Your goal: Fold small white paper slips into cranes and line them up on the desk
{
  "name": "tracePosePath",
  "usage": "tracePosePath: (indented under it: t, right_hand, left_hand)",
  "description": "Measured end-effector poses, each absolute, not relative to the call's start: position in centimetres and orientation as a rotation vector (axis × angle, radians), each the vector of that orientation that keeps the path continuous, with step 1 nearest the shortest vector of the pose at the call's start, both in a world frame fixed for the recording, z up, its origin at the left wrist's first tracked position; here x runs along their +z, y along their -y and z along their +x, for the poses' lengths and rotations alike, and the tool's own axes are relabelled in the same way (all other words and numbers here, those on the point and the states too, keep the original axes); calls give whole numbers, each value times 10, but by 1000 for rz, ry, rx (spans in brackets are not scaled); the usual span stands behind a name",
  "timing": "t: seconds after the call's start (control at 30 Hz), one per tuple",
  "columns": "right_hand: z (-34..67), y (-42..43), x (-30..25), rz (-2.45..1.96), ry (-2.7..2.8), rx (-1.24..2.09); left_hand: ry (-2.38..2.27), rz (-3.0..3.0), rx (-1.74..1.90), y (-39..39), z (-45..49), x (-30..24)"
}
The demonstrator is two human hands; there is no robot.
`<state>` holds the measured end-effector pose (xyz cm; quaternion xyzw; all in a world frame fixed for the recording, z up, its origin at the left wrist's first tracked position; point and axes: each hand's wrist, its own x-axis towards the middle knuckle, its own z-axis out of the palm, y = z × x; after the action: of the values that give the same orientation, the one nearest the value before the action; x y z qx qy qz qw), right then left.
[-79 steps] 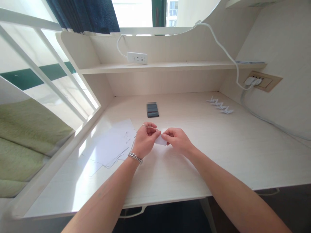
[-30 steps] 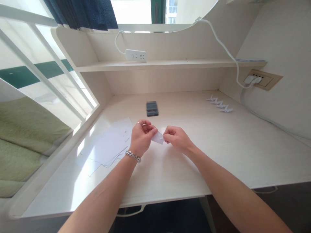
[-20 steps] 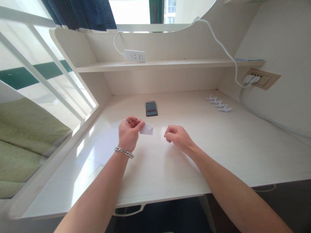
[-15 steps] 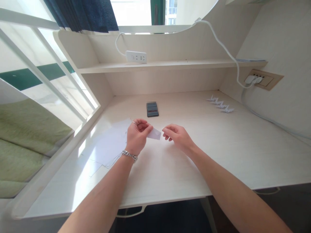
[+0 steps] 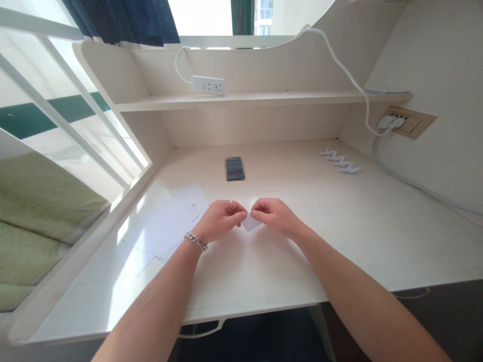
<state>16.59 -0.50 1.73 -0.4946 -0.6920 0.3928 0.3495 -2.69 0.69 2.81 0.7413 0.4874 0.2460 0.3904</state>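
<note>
Paper piece [image 5: 249, 224] pinched by left hand [image 5: 222, 219] and right hand [image 5: 274, 216]

The small white paper piece sits at the middle of the bench [image 5: 362, 226], one corner pointing toward the person; whether it touches the surface cannot be told. The left hand is mostly closed, thumb and forefinger gripping the upper left edge, with a ring [image 5: 231, 204] on one finger and a chain bracelet [image 5: 195, 241] at the wrist. The right hand is curled likewise, its thumb and forefinger on the upper right edge, the remaining fingers tucked in. Both sets of fingertips are close together. Loose white sheets [image 5: 169, 216] lie left of the hands, a blurred dark object [image 5: 234, 171] just beyond them, and four folded paper birds [image 5: 350, 170] stand in a row at the far right.
</note>
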Motion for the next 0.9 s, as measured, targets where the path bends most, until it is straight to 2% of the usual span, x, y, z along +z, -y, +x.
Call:
tracePosePath:
  t: [0.23, 0.43, 0.67, 0.9]
  right_hand:
    - [177, -2, 15, -1226, 1740, 1125]
    - [184, -6, 14, -1182, 1537, 1100]
    - [169, 1, 14, -1195, 1603, 1002]
    - [166, 1, 12, -1275, 1643, 1167]
  left_hand:
    - [-1206, 1894, 594, -12, -47, 36]
    - [-1180, 1609, 908, -19, -56, 29]
    - [-999, 1554, 926, -9, -14, 15]
    - [-1077, 1383, 1103, -13, -13, 3]
